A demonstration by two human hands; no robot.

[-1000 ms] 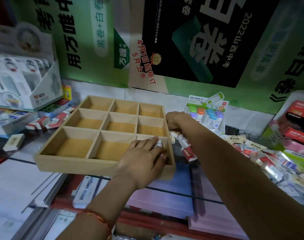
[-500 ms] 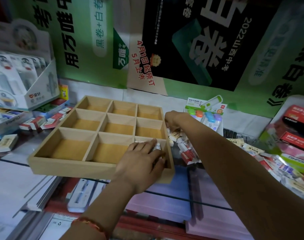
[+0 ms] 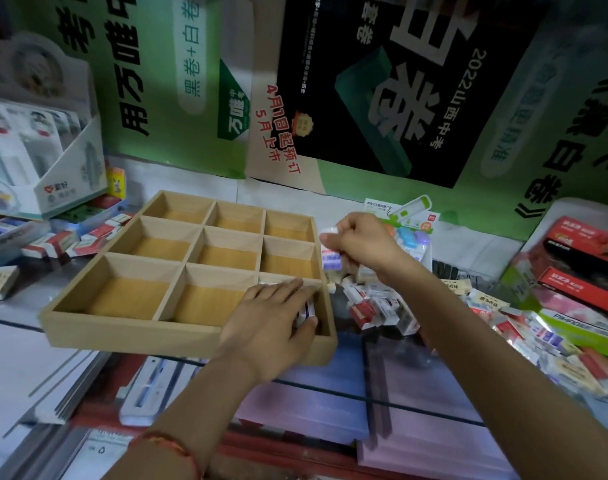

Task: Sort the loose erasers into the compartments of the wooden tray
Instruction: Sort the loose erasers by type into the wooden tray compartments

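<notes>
glass counter (image 3: 402, 370), wooden tray (image 3: 178, 336), green posters (image 3: 178, 81)

I see the wooden tray (image 3: 178, 332) pale tan with amber floors, loose erasers (image 3: 375, 306) in red-and-white sleeves, and green and black posters (image 3: 178, 81) with white lettering.

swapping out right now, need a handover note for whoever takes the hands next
Left hand: flat on the placed erasers in the near-right compartment of the wooden tray.
Right hand: pinches a few held erasers beside the tray's right edge.
Done: only that compartment has any; the other eight show bare.
To do: the loose erasers piled right of the tray.
</notes>
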